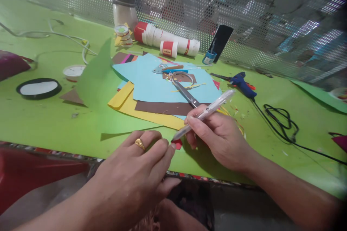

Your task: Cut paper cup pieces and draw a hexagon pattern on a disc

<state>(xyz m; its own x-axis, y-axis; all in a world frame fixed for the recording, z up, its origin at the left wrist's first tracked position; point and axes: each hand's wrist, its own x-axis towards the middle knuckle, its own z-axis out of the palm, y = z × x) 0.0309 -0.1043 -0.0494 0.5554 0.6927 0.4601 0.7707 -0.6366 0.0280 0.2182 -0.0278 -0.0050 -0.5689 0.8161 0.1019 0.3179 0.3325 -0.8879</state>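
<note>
My right hand (223, 139) grips a clear-barrelled pen (217, 104) in a writing hold, its dark tip down against a small red paper piece (178, 145). My left hand (138, 166), with a gold ring on one finger, presses the red paper to the green tabletop (260, 122) near the front edge; its curled fingers cover part of the piece. Just beyond the pen lies a dark grey, flat-handled tool (187, 94), its kind unclear. Light blue (151, 88), yellow (146, 113) and brown paper sheets (162, 107) are stacked behind my hands.
Right of the papers rests a blue glue gun (242, 85) with a black cord (279, 135). Joined paper cups (173, 39), a small cup (168, 49) and a phone-like black slab (222, 41) stand along the perforated screen (176, 3). A curled green sheet (100, 79) rises at left.
</note>
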